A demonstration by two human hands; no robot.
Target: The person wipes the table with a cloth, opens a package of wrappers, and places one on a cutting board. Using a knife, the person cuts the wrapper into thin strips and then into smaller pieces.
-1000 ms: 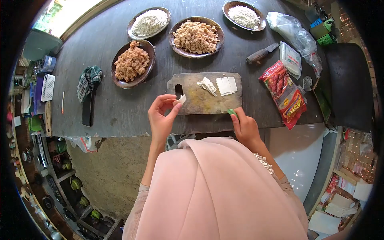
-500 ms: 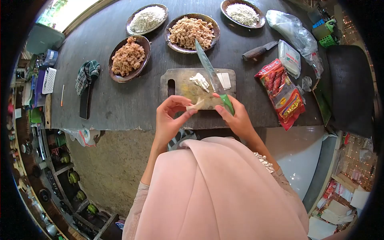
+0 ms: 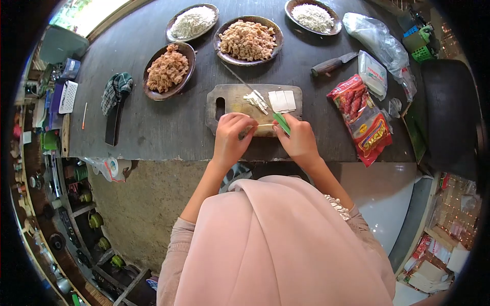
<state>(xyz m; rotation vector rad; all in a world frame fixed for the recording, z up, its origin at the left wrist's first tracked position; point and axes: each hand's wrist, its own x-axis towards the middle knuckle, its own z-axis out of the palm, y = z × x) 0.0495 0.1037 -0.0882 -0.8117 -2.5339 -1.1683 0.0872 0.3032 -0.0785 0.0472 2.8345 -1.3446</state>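
Observation:
My left hand (image 3: pixel 234 137) is closed in a pinch on one end of a thin pale strip (image 3: pixel 265 125), held level over the near edge of the wooden cutting board (image 3: pixel 235 107). The strip's other end meets the fingers of my right hand (image 3: pixel 300 138). That hand is also closed round the green handle of a knife (image 3: pixel 282 124), its blade seen nearly edge-on and pointing up and left. On the board lie a small pile of narrow white strips (image 3: pixel 256 100) and several flat white rectangular pieces (image 3: pixel 282 101).
Beyond the board stand plates of brown crumbly chunks (image 3: pixel 247 40), reddish-brown pieces (image 3: pixel 167 69) and white shreds (image 3: pixel 193 23), (image 3: pixel 312 18). To the right lie another knife (image 3: pixel 329 66), a white packet (image 3: pixel 372 75), a red packet (image 3: pixel 361 120) and a plastic bag (image 3: pixel 375 38). A checked cloth (image 3: pixel 117 92) lies left.
My hands have come closer together, and the pale strip now stretches between them. The knife has turned, its blade edge-on. More of the flat white pieces show.

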